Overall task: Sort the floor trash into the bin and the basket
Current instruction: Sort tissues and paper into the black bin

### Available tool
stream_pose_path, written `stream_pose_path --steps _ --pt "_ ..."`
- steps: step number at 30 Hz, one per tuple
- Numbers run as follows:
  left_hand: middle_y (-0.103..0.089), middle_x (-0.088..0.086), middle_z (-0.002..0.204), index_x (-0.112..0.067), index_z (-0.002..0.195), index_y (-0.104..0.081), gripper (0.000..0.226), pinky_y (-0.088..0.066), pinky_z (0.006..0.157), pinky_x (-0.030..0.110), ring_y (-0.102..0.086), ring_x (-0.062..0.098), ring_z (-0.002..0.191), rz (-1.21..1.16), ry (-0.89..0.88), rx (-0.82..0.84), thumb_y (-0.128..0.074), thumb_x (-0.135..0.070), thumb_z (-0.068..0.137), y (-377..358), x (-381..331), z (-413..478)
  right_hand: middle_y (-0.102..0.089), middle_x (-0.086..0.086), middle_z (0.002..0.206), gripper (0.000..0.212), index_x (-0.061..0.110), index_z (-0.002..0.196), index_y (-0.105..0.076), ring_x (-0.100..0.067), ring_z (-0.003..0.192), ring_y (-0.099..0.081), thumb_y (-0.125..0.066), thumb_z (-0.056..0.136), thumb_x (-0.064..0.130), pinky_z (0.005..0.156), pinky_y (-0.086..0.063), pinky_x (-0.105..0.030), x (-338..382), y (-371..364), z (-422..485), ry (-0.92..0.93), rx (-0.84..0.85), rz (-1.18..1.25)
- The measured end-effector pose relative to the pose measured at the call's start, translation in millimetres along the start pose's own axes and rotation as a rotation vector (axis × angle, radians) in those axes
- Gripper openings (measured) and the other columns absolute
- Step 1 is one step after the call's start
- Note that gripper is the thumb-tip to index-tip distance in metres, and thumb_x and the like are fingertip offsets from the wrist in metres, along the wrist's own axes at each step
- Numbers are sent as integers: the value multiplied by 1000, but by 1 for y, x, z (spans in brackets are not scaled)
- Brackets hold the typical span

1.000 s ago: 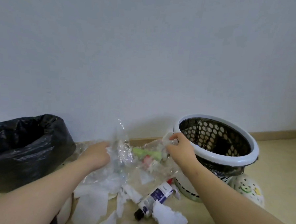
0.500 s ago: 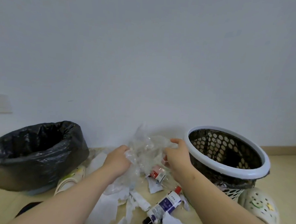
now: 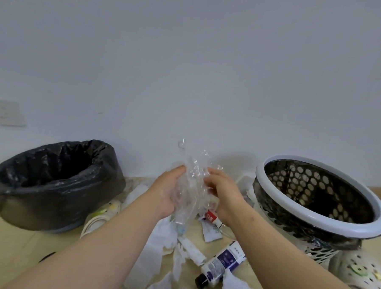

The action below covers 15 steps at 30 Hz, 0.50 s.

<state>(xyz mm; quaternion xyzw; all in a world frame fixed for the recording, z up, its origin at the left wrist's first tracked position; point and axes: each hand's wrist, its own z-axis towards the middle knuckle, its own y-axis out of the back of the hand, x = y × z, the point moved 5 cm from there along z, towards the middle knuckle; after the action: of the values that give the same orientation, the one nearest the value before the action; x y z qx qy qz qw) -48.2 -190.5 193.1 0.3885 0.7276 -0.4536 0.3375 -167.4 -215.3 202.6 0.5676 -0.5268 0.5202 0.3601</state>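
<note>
Both grips have closed toward each other since the earlier frame, bunching the clear plastic film into an upright wad.

- Left grip: fingers curled round the left side of the film.
- Right grip: fingers curled, pinching the right side of the film.
- Film position: held above the floor, between the black-lined bin on the left and the perforated basket on the right. Its lower end hangs toward the litter; contact cannot be determined.
- Floor litter below the forearms: torn tissue pieces, a white bottle with purple label and black cap lying on its side, and a small red-labelled tube.
</note>
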Motion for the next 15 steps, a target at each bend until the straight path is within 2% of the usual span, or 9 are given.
stream_pose_path --steps 2,4,6,8,11,13,15 --pt "-68 6 78 -11 106 -60 20 -50 49 23 -64 20 61 5 -63 -48 -47 -22 96 7 -5 3 -56 0 84 21 19 99 -60 -13 73 -49 -49 90 3 64 -46 -25 -2 -10 2 -32 51 28" --pt "-64 11 88 -9 116 -55 23 -50 59 30 -62 24 70 44 -121 -122 -49 -14 94 21 -10 8 -54 0 87 20 21 100 -57 -12 73 -49 -48 90 5 53 -44 -21 -5 -21 4 -60 100 13" --pt "-64 16 100 -8 123 -51 32 -48 69 37 -62 28 79 67 -141 -168 -54 -9 91 35 -15 9 -54 -1 90 18 23 94 -55 -14 75 -49 -49 89 7 57 -45 -24 -10 -33 8 -66 174 1" --pt "-64 18 108 -8 127 -49 39 -52 67 35 -64 30 82 86 -140 -201 -58 -9 89 52 -18 8 -56 -2 95 19 23 98 -53 -16 78 -53 -54 86 9 62 -44 -28 -16 -49 10 -36 230 -33" --pt "-64 23 113 -7 127 -51 41 -56 67 38 -66 37 94 117 -175 -215 -61 -9 87 79 -47 7 -58 -3 106 46 26 109 -50 -19 87 -61 -68 67 19 65 -47 -30 -17 -90 14 60 323 -50" --pt "-64 24 112 -5 123 -51 37 -56 68 42 -66 37 89 97 -233 -246 -61 -7 88 98 -74 3 -58 -4 114 57 30 109 -49 -23 96 -62 -69 57 23 73 -49 -33 -7 -122 17 101 369 -56" --pt "-63 22 113 -4 122 -49 35 -56 64 39 -65 34 83 115 -281 -281 -60 -5 88 108 -100 -5 -57 -7 119 57 29 111 -48 -24 98 -62 -68 58 21 77 -50 -34 5 -148 21 122 383 -50"
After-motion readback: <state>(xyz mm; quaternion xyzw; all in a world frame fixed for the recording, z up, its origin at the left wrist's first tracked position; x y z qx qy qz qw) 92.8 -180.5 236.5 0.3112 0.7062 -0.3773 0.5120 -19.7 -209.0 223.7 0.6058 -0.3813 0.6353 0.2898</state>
